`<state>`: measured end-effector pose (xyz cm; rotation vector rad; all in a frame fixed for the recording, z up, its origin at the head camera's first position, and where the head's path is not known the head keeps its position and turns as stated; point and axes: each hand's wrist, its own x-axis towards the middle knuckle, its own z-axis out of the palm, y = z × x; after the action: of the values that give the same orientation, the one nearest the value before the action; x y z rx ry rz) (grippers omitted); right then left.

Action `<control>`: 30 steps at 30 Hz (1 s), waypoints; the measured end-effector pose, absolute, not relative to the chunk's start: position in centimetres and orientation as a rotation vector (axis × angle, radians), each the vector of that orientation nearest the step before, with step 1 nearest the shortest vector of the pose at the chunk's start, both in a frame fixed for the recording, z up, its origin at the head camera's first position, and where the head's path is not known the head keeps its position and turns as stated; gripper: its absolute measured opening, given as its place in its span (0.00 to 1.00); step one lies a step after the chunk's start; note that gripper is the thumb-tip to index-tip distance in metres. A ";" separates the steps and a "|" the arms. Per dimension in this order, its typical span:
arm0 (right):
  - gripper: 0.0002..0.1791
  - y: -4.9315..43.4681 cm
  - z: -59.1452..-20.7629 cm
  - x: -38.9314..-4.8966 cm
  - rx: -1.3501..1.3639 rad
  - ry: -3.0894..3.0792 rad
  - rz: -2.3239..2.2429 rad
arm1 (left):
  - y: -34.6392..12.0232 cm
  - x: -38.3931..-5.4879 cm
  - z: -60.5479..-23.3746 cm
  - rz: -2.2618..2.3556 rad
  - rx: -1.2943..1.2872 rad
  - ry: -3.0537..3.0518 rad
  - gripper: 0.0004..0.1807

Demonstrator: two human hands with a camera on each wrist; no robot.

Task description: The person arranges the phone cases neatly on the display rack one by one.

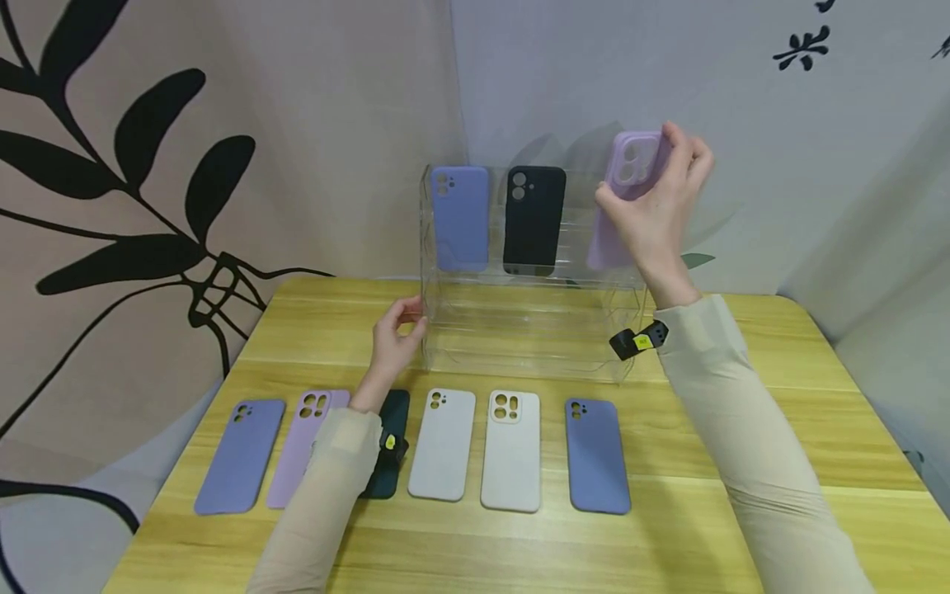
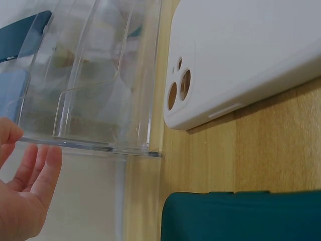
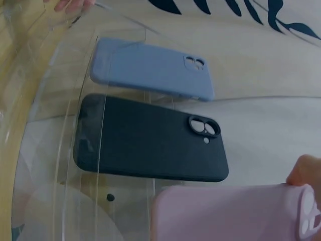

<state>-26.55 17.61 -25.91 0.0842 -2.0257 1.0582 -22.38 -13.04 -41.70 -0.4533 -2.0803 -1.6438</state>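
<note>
My right hand point(image 1: 660, 202) pinches a light purple phone case point(image 1: 607, 235), thumb at its left edge and fingers at its upper right. The case stands nearly upright, its lower end overlapping the upper tier of a clear stand point(image 1: 519, 363). That tier carries a blue-purple phone case point(image 1: 460, 219) and a black phone case point(image 1: 534, 219), side by side. At the stand's left side is my left hand point(image 1: 393, 338). Its extended fingertips point(image 2: 52, 156) touch the clear side panel in the left wrist view.
Several phone cases lie in a row before the stand: blue-purple point(image 1: 241, 458), light purple point(image 1: 300, 454), dark green point(image 1: 386, 478), white point(image 1: 443, 450), another white point(image 1: 512, 462) and blue point(image 1: 598, 462). Behind the wooden table point(image 1: 742, 528) hangs a plant-patterned backdrop point(image 1: 356, 124).
</note>
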 end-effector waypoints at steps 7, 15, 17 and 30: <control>0.39 17.2 -25.3 -28.2 0.030 -2.047 1.064 | -13.0 -22.4 -41.7 -1.637 -0.468 -2.072 0.14; 0.39 16.8 -25.3 -29.5 0.042 -1.985 1.139 | -13.0 -22.4 -41.7 -1.659 -0.441 -2.069 0.14; 0.39 16.9 -25.9 -29.7 0.035 -1.986 1.149 | -13.0 -22.4 -41.7 -1.659 -0.440 -2.064 0.14; 0.38 16.5 -29.2 -29.6 0.078 -1.927 1.063 | -13.0 -22.5 -41.9 -1.630 -0.457 -2.054 0.14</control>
<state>-29.59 16.46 -29.19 0.0783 -1.9266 1.0625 -22.46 -13.04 -41.87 -0.4573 -2.0544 -1.6297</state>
